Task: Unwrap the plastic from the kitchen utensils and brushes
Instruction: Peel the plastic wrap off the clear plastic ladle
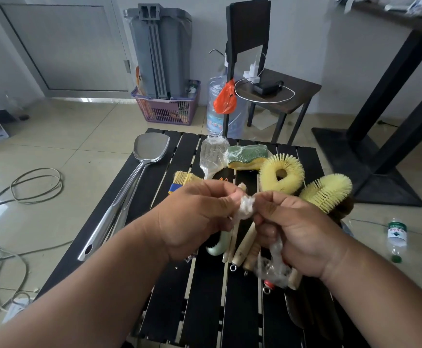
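Above the black slatted table [204, 297], my left hand [194, 217] and my right hand [295, 229] meet. Both pinch a crumpled wad of clear plastic wrap [246, 208] between their fingertips. My right hand also grips a wooden-handled utensil [292, 278], from which loose plastic [274, 264] trails. Several wooden handles [242, 247] lie on the table under my hands. Further back lie two yellow looped brushes [281, 175] [326, 193], a wrapped slotted turner [211, 156], a wrapped green and yellow sponge [246, 156], a pastry brush [183, 180] and two steel spatulas [129, 194].
A dark chair [275, 91] with chargers and an orange bag [225, 99] stands behind the table. A grey bin [159, 51] and purple basket [169, 109] are near the wall. Cables [29, 187] lie on the floor at left, a water bottle [397, 237] at right.
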